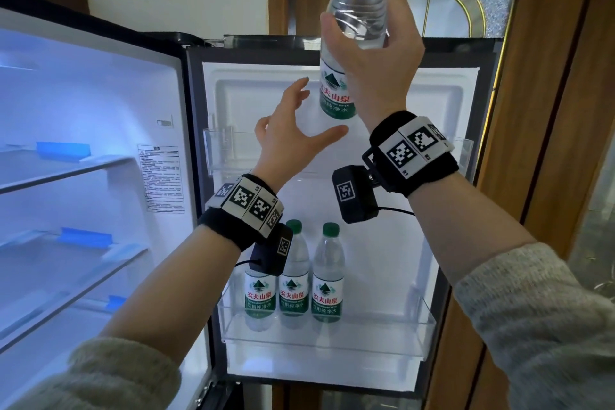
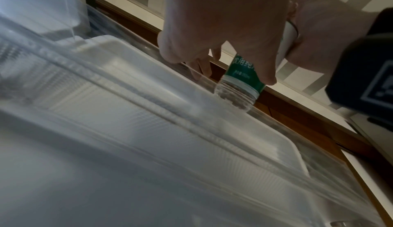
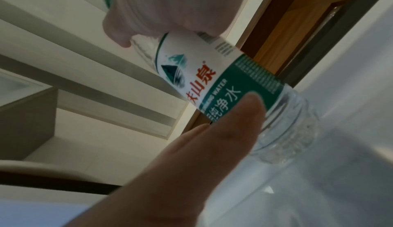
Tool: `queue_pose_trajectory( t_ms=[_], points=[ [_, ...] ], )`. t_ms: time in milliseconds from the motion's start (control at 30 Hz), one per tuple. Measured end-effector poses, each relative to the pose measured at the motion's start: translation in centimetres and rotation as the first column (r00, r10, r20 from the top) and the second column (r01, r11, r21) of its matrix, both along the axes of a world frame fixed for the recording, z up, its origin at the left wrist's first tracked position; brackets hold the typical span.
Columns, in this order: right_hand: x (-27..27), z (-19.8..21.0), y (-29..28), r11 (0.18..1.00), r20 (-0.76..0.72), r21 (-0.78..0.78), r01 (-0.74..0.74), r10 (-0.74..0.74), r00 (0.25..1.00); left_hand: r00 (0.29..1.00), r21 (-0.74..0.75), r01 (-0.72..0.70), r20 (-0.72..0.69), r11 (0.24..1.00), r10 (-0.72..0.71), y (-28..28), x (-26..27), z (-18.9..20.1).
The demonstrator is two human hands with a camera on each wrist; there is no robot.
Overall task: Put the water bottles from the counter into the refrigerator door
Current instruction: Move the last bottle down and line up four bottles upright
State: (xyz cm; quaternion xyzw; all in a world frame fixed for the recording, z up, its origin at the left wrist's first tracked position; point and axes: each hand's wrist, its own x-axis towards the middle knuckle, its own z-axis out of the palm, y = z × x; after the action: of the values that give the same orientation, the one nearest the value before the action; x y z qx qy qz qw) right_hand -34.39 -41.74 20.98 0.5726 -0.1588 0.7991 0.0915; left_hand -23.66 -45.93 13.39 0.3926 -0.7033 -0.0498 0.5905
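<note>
My right hand (image 1: 361,22) grips a clear water bottle (image 1: 336,90) with a green cap and a green-and-white label, holding it upright high in front of the open refrigerator door (image 1: 382,103). In the right wrist view the same hand (image 3: 170,8) wraps the bottle (image 3: 212,79) above its label. My left hand (image 1: 316,115) is spread open just below, its thumb (image 3: 234,121) touching the lower label. The left wrist view shows the bottle's base (image 2: 236,94) by that thumb. Three matching bottles (image 1: 293,276) stand in the lower door shelf (image 1: 382,336).
An upper clear door shelf (image 1: 219,146) sits behind my left hand. The lit refrigerator interior with glass shelves (image 1: 66,170) is on the left. A wooden door frame (image 1: 532,110) with patterned glass stands right of the refrigerator door. The lower shelf has room right of the bottles.
</note>
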Motion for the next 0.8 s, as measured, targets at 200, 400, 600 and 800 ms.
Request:
queue_pose_trajectory(
  t_ms=[200, 400, 600, 800],
  points=[
    [0.6, 0.4, 1.2, 0.965, 0.101, 0.074, -0.251, 0.243, 0.965, 0.977, -0.12, 0.136, -0.147, 0.983, -0.153, 1.4, -0.1, 0.2],
    [0.6, -0.9, 1.4, 0.848, 0.103, 0.287, -0.446, 0.435, 0.894, 0.935, -0.104, 0.246, -0.235, 0.964, -0.264, 3.7, -0.7, -2.9],
    [0.4, -6.5, 1.3, 0.837, -0.118, 0.459, -0.298, 0.39, 0.913, 0.872, 0.032, 0.4, -0.321, 0.916, -0.369, 4.6, -0.8, -8.4],
    [-1.0, -11.8, 0.7, 0.791, -0.164, 0.571, -0.221, 0.373, 0.913, 0.878, 0.156, 0.421, -0.315, 0.893, -0.359, 4.5, -1.5, -13.6]
  ],
)
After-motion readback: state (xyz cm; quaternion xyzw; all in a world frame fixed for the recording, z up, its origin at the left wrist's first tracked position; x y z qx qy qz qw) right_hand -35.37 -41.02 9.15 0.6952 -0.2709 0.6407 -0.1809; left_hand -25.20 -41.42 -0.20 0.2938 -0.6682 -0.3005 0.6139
